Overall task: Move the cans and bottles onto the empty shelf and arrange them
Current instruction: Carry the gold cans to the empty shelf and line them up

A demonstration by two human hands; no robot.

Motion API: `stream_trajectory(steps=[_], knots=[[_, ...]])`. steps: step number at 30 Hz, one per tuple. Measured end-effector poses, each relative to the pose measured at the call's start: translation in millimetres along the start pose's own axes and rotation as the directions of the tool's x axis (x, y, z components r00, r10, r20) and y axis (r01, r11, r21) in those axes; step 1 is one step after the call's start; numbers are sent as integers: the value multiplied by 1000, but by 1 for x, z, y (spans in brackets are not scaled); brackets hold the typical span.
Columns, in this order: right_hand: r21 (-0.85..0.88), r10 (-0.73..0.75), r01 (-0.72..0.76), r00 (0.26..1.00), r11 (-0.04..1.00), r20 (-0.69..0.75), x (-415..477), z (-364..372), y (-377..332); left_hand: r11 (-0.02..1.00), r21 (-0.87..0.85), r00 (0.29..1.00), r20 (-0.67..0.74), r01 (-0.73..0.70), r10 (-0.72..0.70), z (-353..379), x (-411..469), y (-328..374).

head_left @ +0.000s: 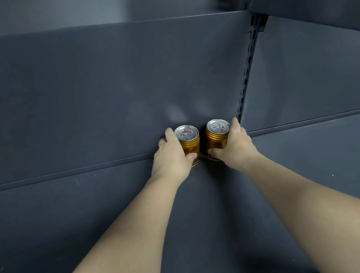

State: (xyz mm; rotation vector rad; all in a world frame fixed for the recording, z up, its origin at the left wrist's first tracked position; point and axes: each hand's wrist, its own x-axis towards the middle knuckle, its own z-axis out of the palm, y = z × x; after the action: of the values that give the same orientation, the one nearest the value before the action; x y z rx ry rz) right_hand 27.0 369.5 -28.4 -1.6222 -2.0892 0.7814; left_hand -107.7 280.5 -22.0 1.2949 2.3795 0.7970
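Two small gold cans with silver pull-tab lids stand upright side by side at the back of a dark grey shelf (93, 221), close to the back panel. My left hand (172, 155) grips the left can (189, 138) from its left side, thumb across the front. My right hand (234, 144) grips the right can (216, 134) from its right side. A narrow gap separates the two cans. Both arms reach forward over the shelf.
The grey back panel (96, 90) rises behind the cans. A slotted upright post (247, 73) runs just right of the right can. A higher shelf (319, 8) juts out at the top right. No other cans or bottles are in view.
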Motion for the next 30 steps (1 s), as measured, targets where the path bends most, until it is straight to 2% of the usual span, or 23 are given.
stream_trajectory(steps=[5,12,17,23,30], knots=[[-50,63,-61,997,997,33,-18,-5,3,997,73,1000,17,3,-4,-13,-16,-11],[-95,73,-68,996,993,49,-51,-10,4,982,187,999,44,-27,19,-22,-41,-26],[-220,-18,36,996,975,85,-81,-2,-5,950,306,996,80,-66,44,-34,-62,-38],[-308,-187,238,964,921,188,-122,13,-41,913,400,996,64,-76,55,-68,-90,-67],[-347,-231,336,922,876,310,-171,48,-91,907,420,999,30,-36,25,-115,-129,-119]])
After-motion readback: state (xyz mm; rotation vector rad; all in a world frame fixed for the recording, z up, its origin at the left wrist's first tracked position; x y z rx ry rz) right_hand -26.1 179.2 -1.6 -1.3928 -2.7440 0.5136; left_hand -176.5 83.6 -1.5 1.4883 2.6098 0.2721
